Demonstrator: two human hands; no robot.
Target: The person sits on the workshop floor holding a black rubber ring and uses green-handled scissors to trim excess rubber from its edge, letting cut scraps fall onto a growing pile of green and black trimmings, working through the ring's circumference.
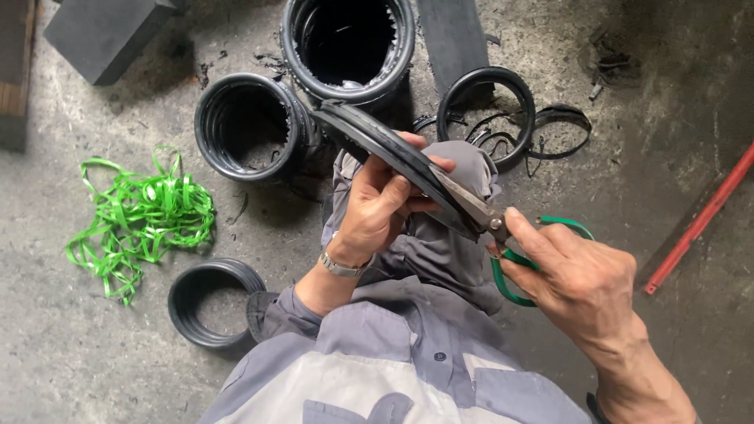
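On the concrete floor (63, 369), toward its left edge, lies a loose tangle of green strapping (141, 216), and just below it a flat stack of black rubber rings (208, 302); both sit well apart from the hands, though the strapping could snag a foot if the person shifts. Nearer the top edge stand two taller stacks of rings (247, 126) and (349, 43), close beside each other, and they look likely to tip if knocked by the piece being worked. At the middle, the left hand (377, 208) is closed around a curved black rubber strip (377, 137), thumb on top and fingers wrapped beneath, holding it above the raised knee in grey trousers (463, 169). The scissor blades (463, 204) meet the strip right beside those fingers, so a slip in the tough rubber could, I judge, drive the edge into the thumb or down onto the knee. The right hand (577, 279) grips the green scissor handles (514, 271), fingers curled through the loops and the blades nearly closed on the rubber; hard squeezing may twist the cut off line. Further right, thin cut rings (487, 110) lie on the floor, and a red bar (699, 220) slants near the right edge, clear of both hands.
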